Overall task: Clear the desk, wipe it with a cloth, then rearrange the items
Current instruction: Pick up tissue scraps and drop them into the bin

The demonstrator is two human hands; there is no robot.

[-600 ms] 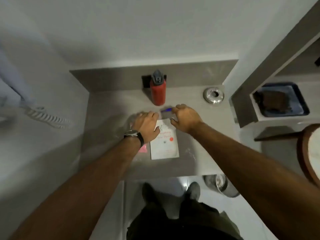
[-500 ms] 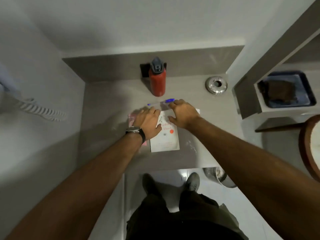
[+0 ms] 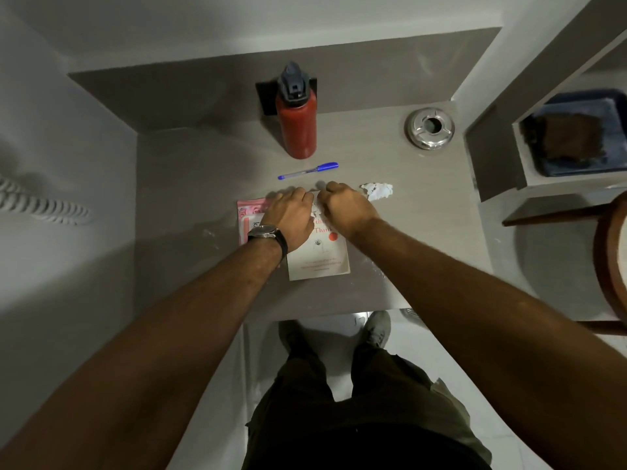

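Hazard: I see left hand (image 3: pixel 291 217) and right hand (image 3: pixel 344 208), grip state unclear, on the book (image 3: pixel 319 256); sliding it could knock the pen (image 3: pixel 308 171) off the worktop (image 3: pixel 190 198).

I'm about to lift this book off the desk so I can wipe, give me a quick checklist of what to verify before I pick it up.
1. Both hands at the book: ok, left hand and right hand rest at its far edge.
2. Firm grip: cannot tell, the fingers are hidden.
3. Pink packet free of the book: cannot tell, the left hand covers the join.
4. Pen clear of the hands: ok, apart.
5. Red bottle upright and clear: ok.
6. Desk clean: not ok, white scraps beside the right hand.
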